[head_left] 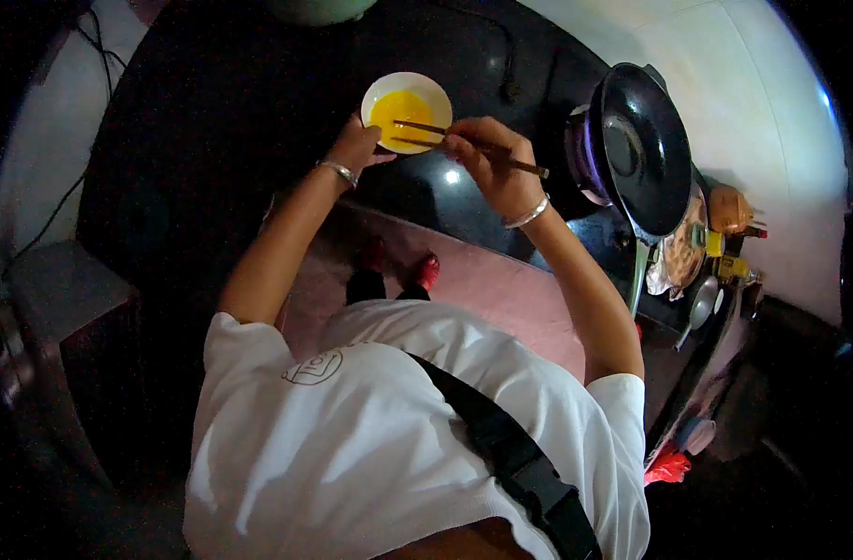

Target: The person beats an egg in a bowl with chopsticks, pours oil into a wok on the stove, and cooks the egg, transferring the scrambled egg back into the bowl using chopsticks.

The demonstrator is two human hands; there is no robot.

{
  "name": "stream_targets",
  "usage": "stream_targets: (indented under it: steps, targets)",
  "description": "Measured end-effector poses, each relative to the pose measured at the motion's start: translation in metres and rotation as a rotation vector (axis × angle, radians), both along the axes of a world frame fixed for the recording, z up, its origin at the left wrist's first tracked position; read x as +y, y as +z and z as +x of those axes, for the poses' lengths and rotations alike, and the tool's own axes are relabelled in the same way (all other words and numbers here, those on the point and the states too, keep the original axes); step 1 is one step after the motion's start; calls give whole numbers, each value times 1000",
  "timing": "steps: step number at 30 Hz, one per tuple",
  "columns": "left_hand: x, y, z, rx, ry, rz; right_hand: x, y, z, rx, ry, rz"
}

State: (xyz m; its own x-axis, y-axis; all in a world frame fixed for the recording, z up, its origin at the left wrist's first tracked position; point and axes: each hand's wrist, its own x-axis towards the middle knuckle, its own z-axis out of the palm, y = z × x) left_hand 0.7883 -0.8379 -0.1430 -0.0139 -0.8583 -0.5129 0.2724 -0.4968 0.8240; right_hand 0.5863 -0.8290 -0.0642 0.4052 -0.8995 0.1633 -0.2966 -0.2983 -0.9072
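White bowl in grip, a person in a white shirt is standing at a dark, glossy countertop. The left hand is clasping the bowl at its lower left side, the fingers reaching beneath it and the thumb lying by the rim. Yellow liquid is covering the bottom of the bowl, which is tipping slightly toward the wearer above the counter. The right hand is closing around a pair of brown chopsticks, whose tips are reaching over the rim and into the bowl, while the other ends are jutting out past the palm. Silvery bracelets are circling both wrists.

To the right of the hands, a black wok is sitting tilted toward the camera, a bluish-purple glow showing at its near left edge. Beyond its handle, a round item with crumpled foil is lying near yellow-labelled containers, and a metal ladle is resting just beside them. Red shoes are showing on the pinkish floor below, and a black strap is crossing the shirt.
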Motion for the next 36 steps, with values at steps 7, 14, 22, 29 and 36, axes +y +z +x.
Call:
stream_targets:
  steps: [7,14,22,29,36]
  targets:
    - [7,17,10,46,-100,-17,6,37,-24,-186,-177,95]
    - [21,56,1,39,-185,-75,17,61,-16,-308,-251,33]
    - [24,94,-21,21,-210,-143,39,83,-40,-331,-343,-10]
    - [20,110,-44,-15,-236,-251,65,94,-62,-454,-453,19]
    - [17,118,-65,-18,-286,-296,70,100,-99,-414,-537,-96]
